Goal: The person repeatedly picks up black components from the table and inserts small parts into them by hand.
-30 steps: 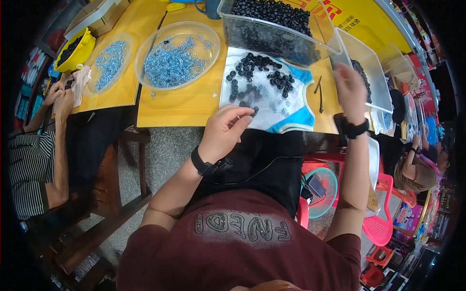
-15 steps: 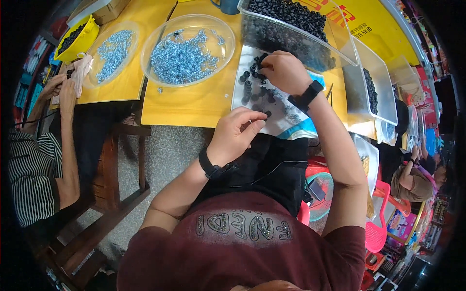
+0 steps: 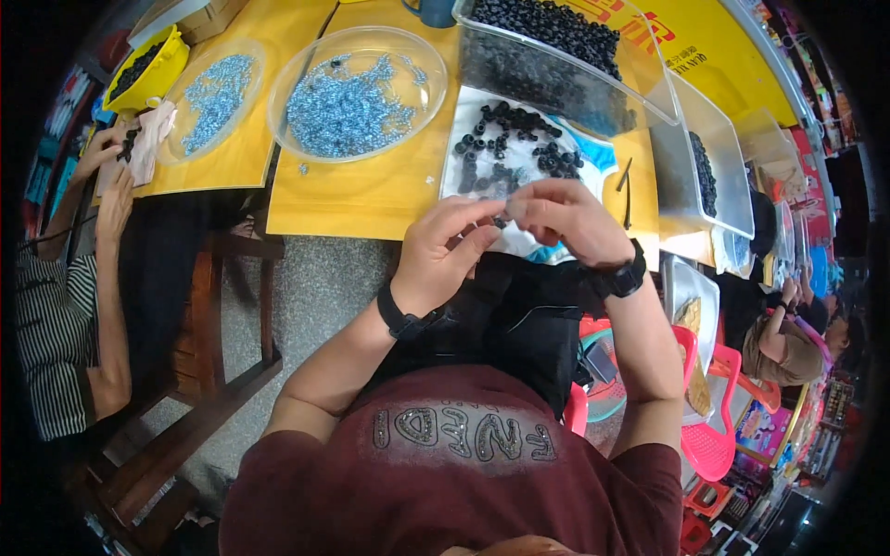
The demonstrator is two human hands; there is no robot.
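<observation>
My left hand [image 3: 447, 248] is closed in a pinch on a small black round part [image 3: 502, 222], just past the near edge of a white and blue cloth [image 3: 593, 153]. Fingertips of my right hand [image 3: 567, 221] meet it there, pinched together. What they grip is too small and blurred to name. Several loose black ring-like parts [image 3: 508, 120] lie scattered on the cloth beyond both hands. Left of the cloth rests a round clear tray [image 3: 431, 107] bearing a heap of small bluish, see-through pieces [image 3: 348, 116].
A deep clear bin [image 3: 640, 97] of black parts stands behind the cloth, with another clear bin [image 3: 732, 176] to its right. Thin dark sticks [image 3: 628, 195] lie on the yellow table [image 3: 343, 204]. At the left, a co-worker's hands [image 3: 111, 181] handle dark parts near a yellow basket [image 3: 171, 69].
My right hand has come back from the black parts on the cloth and now meets my left hand. The left stays almost in place, still pinching the black part.
</observation>
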